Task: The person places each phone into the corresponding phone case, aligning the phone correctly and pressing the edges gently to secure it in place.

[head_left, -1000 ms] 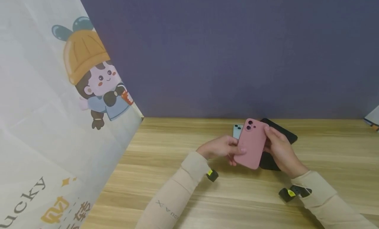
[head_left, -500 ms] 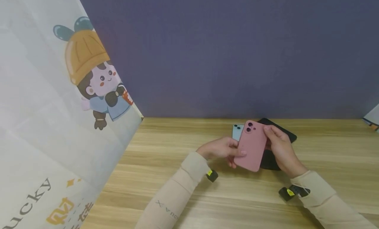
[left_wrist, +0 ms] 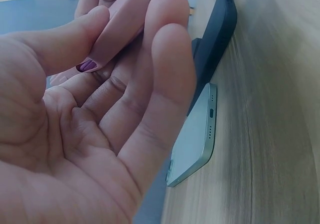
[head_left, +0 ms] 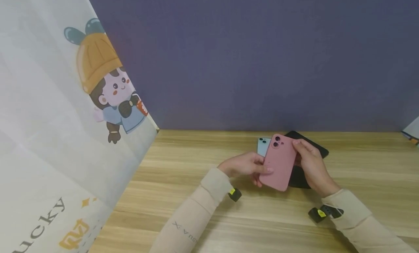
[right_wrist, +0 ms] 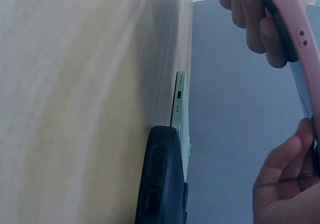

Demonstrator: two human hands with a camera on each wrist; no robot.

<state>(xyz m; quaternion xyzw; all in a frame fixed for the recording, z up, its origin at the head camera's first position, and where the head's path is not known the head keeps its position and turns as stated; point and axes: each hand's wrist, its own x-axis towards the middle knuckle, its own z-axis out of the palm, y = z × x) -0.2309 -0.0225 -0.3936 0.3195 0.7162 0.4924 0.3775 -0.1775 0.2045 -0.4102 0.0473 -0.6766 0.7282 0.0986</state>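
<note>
Both hands hold a pink phone case (head_left: pixel 279 162) with dark camera openings, tilted above the table. My left hand (head_left: pixel 243 164) pinches its lower left edge, thumb on the back. My right hand (head_left: pixel 312 165) grips the upper right edge. In the right wrist view, a dark strip (right_wrist: pixel 281 32) shows between the pink rim and the left fingers; whether it is a phone inside, I cannot tell. A pale green phone (head_left: pixel 263 147) lies partly hidden behind the case. Beside it lies a black phone-shaped thing (head_left: pixel 299 177), with port openings at its end, partly hidden by the right hand.
The wood-grain table (head_left: pixel 183 155) meets a dark blue-grey wall panel (head_left: pixel 262 64) at its back. A white sheet (head_left: pixel 49 136) with a cartoon figure stands along the left. Black wrist cameras (head_left: pixel 316 215) hang below both wrists.
The pink phone case has dropped slightly and moved a little right, with both hands keeping their hold. More of the pale green phone shows. The printed sheet at left has shifted slightly right.
</note>
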